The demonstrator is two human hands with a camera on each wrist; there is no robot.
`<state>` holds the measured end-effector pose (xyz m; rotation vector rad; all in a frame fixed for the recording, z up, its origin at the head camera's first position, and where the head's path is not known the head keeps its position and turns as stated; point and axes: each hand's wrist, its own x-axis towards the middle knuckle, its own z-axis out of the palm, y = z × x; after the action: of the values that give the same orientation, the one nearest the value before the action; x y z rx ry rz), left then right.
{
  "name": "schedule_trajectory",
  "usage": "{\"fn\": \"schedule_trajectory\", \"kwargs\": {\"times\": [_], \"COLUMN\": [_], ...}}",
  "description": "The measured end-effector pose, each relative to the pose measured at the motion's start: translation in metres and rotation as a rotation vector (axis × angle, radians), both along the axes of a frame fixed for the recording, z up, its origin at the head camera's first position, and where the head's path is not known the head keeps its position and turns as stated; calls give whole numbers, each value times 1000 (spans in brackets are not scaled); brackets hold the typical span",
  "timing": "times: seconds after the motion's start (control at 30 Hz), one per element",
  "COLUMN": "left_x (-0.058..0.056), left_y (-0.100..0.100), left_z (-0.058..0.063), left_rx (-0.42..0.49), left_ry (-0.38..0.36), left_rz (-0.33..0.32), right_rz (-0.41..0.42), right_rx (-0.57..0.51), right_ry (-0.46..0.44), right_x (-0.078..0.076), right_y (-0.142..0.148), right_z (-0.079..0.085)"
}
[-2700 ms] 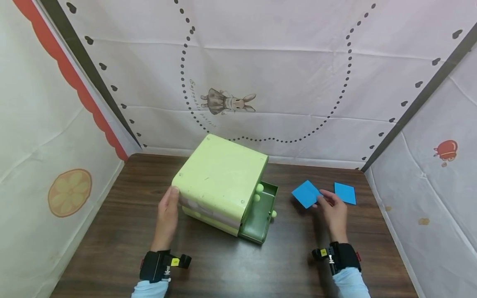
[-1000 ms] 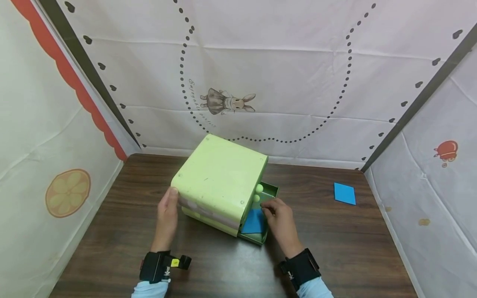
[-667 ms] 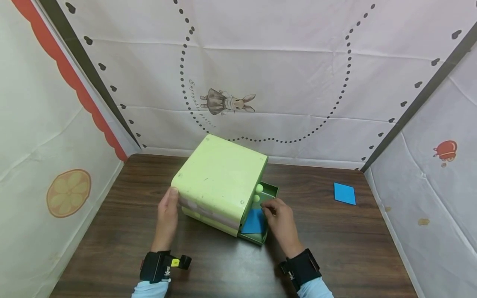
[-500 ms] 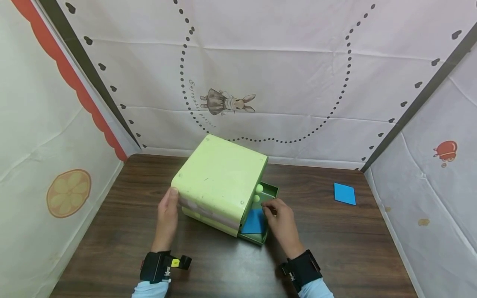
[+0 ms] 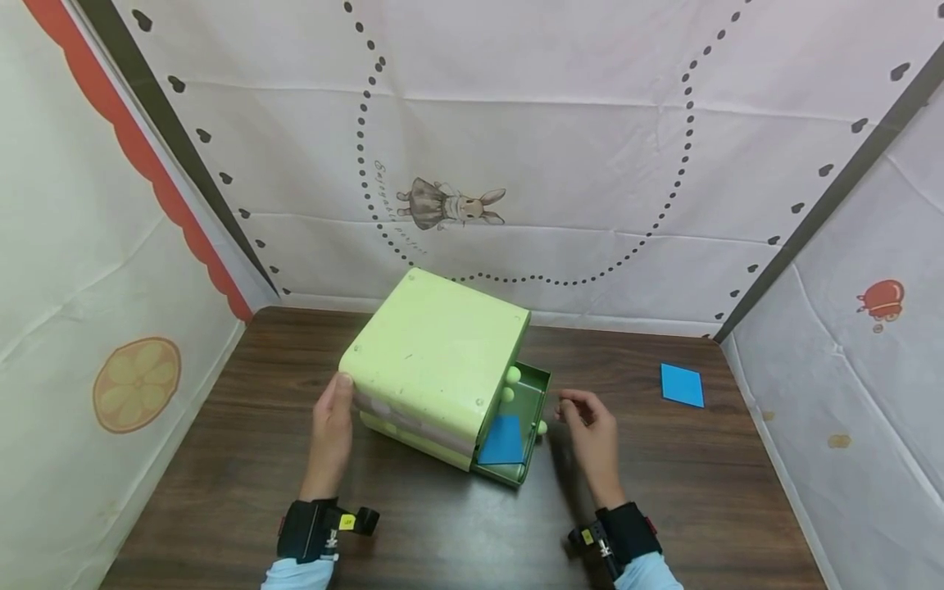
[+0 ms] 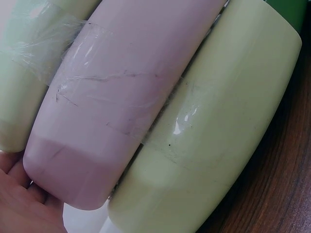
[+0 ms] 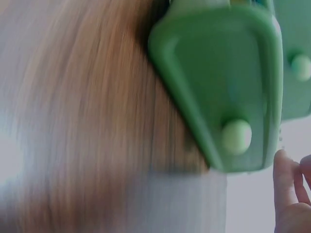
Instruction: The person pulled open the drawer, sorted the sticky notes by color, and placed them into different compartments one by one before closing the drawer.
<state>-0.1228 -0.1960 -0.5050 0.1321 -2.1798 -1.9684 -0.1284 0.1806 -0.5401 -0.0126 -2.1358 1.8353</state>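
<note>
A light-green mini chest of drawers (image 5: 435, 352) stands angled on the table, its lowest dark-green drawer (image 5: 531, 395) pulled out. A blue paper square (image 5: 502, 441) lies in that drawer, partly under the chest's overhang. My left hand (image 5: 332, 430) grips the chest's near left corner, thumb on the side; in the left wrist view some fingers go out of sight behind the pink middle section (image 6: 97, 111). Just right of the drawer's round knob (image 5: 542, 428), my right hand (image 5: 590, 430) hovers with loosely bent fingers, holding nothing. In the right wrist view the drawer front (image 7: 218, 73) is blurred.
Another blue paper square (image 5: 682, 385) lies on the dark wooden table (image 5: 442, 541) at the right. Two more knobs (image 5: 510, 383) show on the chest's front above the drawer. White printed cloth (image 5: 560, 180) encloses the table at the back and sides.
My right hand carried one blue paper square from the right into the drawer and let go of it. It has now drawn back to the right. The left hand and chest stayed put.
</note>
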Motion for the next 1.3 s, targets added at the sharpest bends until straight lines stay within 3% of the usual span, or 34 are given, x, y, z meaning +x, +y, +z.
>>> {"fn": "schedule_trajectory", "kwargs": {"times": [0.4, 0.73, 0.87, 1.1, 1.3], "left_x": [0, -1, 0, 1, 1], "left_y": [1, 0, 0, 0, -1], "left_z": [-1, -1, 1, 1, 1], "left_rx": [6, 14, 13, 8, 9], "left_ry": [9, 13, 17, 6, 18], "left_rz": [4, 2, 5, 4, -2], "right_rz": [-101, -163, -205, -268, -261], "right_rx": [185, 332, 295, 136, 150], "right_ry": [-255, -359, -400, -480, -528], "right_x": [-3, -13, -23, -43, -56], "right_y": [64, 107, 120, 142, 158], "right_z": [-7, -17, -20, -16, -13]}}
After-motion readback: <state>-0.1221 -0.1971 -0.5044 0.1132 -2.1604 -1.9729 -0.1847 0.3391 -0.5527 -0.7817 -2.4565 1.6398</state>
